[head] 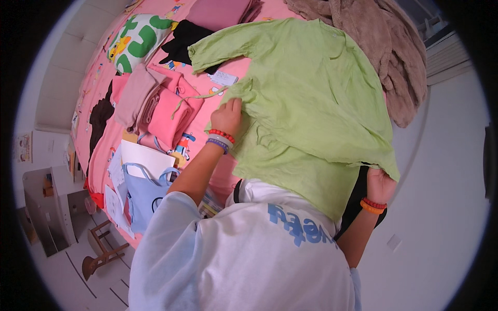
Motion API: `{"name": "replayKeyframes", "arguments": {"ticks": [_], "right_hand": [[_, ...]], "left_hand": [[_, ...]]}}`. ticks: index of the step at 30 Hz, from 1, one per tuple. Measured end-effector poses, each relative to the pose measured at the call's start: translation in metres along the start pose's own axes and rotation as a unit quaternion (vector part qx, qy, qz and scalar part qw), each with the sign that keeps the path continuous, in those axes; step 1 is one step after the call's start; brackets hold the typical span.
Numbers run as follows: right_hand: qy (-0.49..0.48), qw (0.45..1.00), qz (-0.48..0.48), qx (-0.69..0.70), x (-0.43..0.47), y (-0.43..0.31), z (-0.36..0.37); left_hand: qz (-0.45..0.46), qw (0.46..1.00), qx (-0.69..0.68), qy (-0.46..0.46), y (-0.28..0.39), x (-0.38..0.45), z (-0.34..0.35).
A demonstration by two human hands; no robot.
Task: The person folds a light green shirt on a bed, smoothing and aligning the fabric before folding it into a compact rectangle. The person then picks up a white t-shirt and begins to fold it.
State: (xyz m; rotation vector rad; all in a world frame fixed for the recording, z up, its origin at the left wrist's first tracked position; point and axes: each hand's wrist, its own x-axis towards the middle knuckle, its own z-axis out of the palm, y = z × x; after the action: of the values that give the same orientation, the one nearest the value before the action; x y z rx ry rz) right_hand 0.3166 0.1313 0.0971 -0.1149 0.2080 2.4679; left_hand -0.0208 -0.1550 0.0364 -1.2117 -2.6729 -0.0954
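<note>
A light green long-sleeved garment (303, 97) lies spread over the bed's edge, its neckline away from me and its lower part hanging toward my legs. My left hand (228, 118) is at its left side, fingers curled on bunched fabric near a thin green tie (198, 96). At the lower right corner, my right hand (379, 186) grips the hem, with the fingers partly behind the cloth. One sleeve (221, 46) stretches out to the upper left. Where the other sleeve lies is hard to tell.
Folded pink clothes (171, 116) and a mauve folded garment (140, 97) lie left on the pink bedsheet (223, 167). Beyond are a green-and-white pillow (142, 37) and black cloth (186, 41). A brown fleece blanket (373, 42) sits upper right, a blue tote bag (146, 194) lower left.
</note>
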Motion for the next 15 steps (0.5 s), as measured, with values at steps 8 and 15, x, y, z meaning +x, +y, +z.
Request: {"name": "replayKeyframes", "arguments": {"ticks": [8, 15], "right_hand": [[-0.010, 1.000, 0.012, -0.023, 0.001, 0.009, 0.007], [0.013, 0.998, 0.013, -0.062, -0.007, 0.018, 0.019]], "left_hand": [[0.140, 0.983, 0.102, 0.062, -0.013, -0.001, 0.001], [-0.211, 0.954, -0.187, 0.103, -0.026, -0.003, -0.065]]}}
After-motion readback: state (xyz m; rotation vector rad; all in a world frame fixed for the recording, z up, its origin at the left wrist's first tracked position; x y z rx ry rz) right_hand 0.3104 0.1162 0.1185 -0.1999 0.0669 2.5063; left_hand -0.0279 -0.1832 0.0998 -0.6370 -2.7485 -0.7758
